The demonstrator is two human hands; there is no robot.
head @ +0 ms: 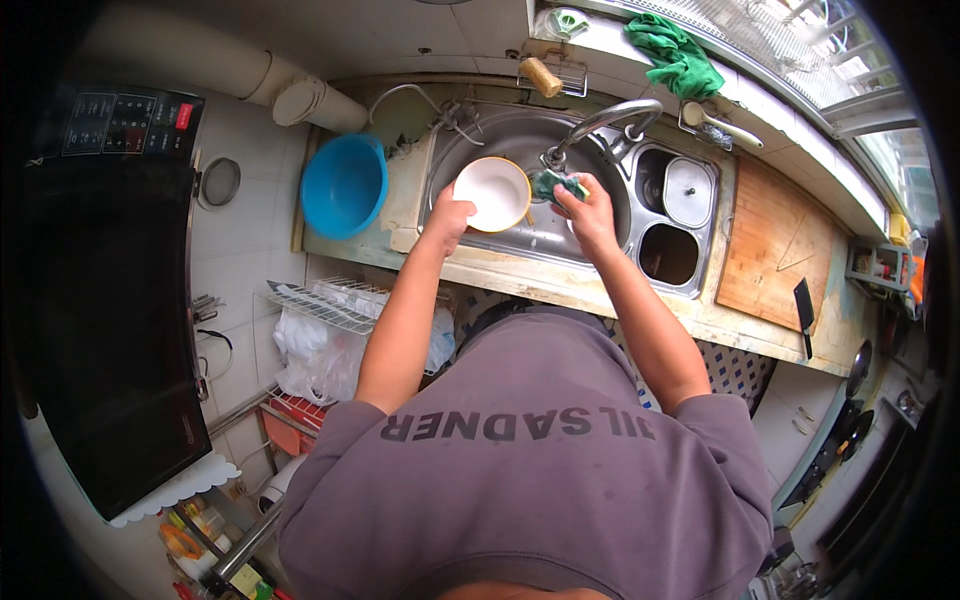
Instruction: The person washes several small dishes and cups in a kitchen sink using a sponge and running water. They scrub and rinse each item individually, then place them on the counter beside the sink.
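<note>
Over the left part of the stainless steel sink (517, 135), my left hand (449, 219) grips a white bowl (491, 195) with a yellow rim, its thumb at the bowl's edge. My right hand (589, 213) holds a green scouring pad (553, 186) just right of the bowl. The curved metal faucet (611, 112) reaches over the basin, its spout end above the pad. Below my right hand, part of a white object shows in the basin, mostly hidden. A thin yellowish piece, perhaps chopsticks, lies partly hidden between bowl and hand.
A blue plastic basin (343, 186) stands left of the sink. At right, a wooden cutting board (776, 240) lies beside the small sink compartments, with a black cleaver (804, 307) on its edge. A green cloth (675, 56) and a brush (720, 124) are by the window ledge.
</note>
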